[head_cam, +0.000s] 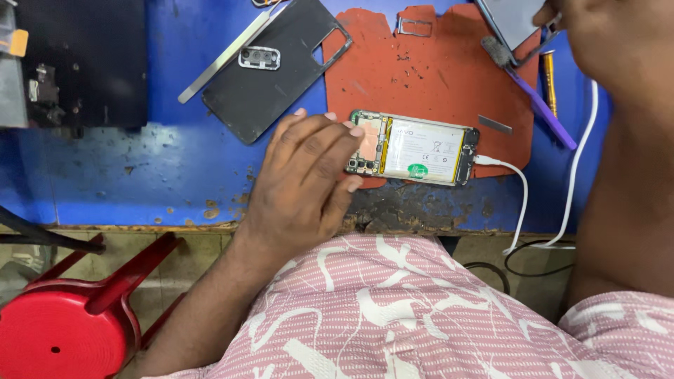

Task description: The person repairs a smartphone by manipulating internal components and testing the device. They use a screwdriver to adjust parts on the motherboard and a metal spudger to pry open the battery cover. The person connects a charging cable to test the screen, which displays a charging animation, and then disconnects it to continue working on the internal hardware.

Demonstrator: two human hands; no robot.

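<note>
The opened phone (413, 149) lies flat on the red mat (428, 63), its long side running left to right. The left hand (309, 175) is at the phone's left end, fingers loose and touching that end, gripping nothing. The right hand (562, 14) is far up past the phone's right end, pinching a dark flat part (511, 21). A white cable (516, 186) plugs into the phone's right end.

Left hand (305, 175) touches opened phone (414, 149) on red mat (421, 77).

Bare blue bench (154, 175) is lying open left of the opened phone (414, 149). Behind it a dark back cover (270, 70) is blocking; right, a white cable (519, 193) is trailing.
</note>
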